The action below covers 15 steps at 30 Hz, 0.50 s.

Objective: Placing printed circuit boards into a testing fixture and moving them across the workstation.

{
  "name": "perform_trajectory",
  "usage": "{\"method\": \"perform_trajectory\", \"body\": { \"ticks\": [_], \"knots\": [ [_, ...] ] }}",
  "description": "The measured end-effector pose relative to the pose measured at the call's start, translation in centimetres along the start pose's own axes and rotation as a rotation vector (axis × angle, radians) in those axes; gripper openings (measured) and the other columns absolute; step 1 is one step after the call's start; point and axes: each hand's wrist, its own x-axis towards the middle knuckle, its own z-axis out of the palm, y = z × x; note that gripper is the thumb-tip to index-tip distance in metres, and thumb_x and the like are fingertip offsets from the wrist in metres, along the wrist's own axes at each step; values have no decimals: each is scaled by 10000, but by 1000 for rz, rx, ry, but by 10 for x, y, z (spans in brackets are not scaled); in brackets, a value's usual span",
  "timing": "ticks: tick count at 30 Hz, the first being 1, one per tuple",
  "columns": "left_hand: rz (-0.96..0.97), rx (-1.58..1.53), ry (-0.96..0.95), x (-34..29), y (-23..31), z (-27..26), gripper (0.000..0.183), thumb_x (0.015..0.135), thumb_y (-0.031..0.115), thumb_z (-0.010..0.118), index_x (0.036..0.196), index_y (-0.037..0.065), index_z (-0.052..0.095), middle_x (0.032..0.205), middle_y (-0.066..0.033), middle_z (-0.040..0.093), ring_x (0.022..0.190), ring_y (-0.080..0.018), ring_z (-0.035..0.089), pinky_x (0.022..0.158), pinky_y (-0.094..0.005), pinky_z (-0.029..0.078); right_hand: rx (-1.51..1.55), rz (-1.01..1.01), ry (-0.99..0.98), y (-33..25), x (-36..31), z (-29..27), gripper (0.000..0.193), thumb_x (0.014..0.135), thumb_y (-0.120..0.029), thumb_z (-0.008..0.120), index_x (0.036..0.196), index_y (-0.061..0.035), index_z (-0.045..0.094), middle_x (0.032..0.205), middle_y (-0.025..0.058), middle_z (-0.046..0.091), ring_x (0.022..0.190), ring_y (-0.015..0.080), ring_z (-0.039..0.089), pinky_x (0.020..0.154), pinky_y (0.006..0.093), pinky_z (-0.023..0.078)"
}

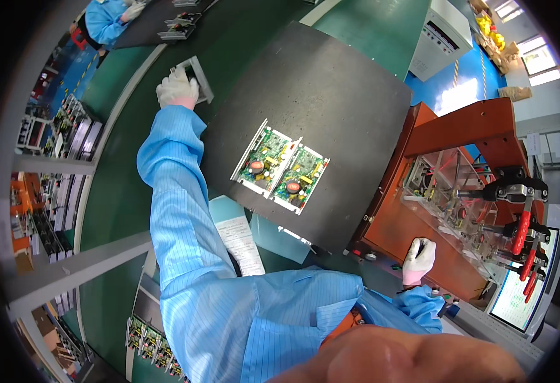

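1. Silver rectangular metal frame [202, 78]: over the dark green bench top [119, 166], just beside the black mat's [331, 83] left edge.
2. White-gloved left hand [178, 88]: grasping that frame, arm stretched out.
3. Two green circuit boards with silver metal edges, left [265, 153] and right [303, 173]: side by side on the mat.
4. White-gloved right hand [419, 258]: loosely curled by the orange-brown fixture base [388, 233]; whether it grips anything, I cannot tell.

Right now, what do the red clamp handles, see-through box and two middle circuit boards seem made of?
Red clamp handles: probably plastic or rubber grips, smooth red sheen.
See-through box: likely clear acrylic, glossy; parts show through.
Circuit boards: probably resin laminate, green between components.
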Motion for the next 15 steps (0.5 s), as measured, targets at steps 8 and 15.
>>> {"method": "perform_trajectory", "body": {
  "ticks": [8, 15],
  "knots": [
    [-216, -359, -77, -44, 3, -127, 440, 788, 471, 467, 1004, 92, 523, 805, -122, 659, 721, -346, 630, 657, -421, 470, -34, -25, -1, 7, -1, 0, 171, 845, -196, 559, 859, -26, 563, 796, 112, 569, 672, 293, 534, 664, 356, 437],
    [-158, -305, -384, -104, 11, -138, 454, 813, 524, 443, 906, 97, 567, 839, -123, 664, 785, -349, 626, 703, -428, 475, -10, -59, 26, 5, -1, 1, 183, 846, -216, 557, 853, -34, 565, 811, 108, 572, 683, 296, 539, 665, 360, 440]
  ]
}}
